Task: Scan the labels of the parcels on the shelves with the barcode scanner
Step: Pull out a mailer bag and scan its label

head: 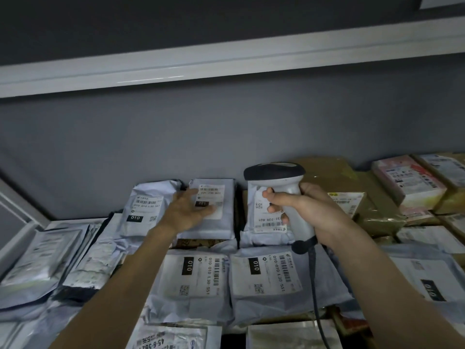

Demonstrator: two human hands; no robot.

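Two hands are working over a shelf crowded with grey poly-bag parcels: the right hand [305, 207] is gripping the handle of the barcode scanner [284, 195], fingers wrapped round it with its dark head pointing toward the back row, while the left hand [190, 209] is lying with straight, relaxed fingers on the label of the back-row middle parcel [214, 210], holding nothing. The step in hand seems to be readying that parcel for scanning, flattening or steadying its label. The next move is probably calling for the scanner head to be swung left onto that barcode, with the left fingers drawn clear of the printed bars. Legible writing is showing nearby: the back-left parcel [144, 210] is reading "010 010 L30 551" above a black "010" tag; the two front parcels [198, 275] and [265, 273] are carrying the same "010" tag and "010-010 L30 551" beside their barcodes. The parcel behind the scanner [266, 220] is bearing an upside-down code ending "K01". Brown cartons [352, 197] are lying to the right, their labels too blurred to read.
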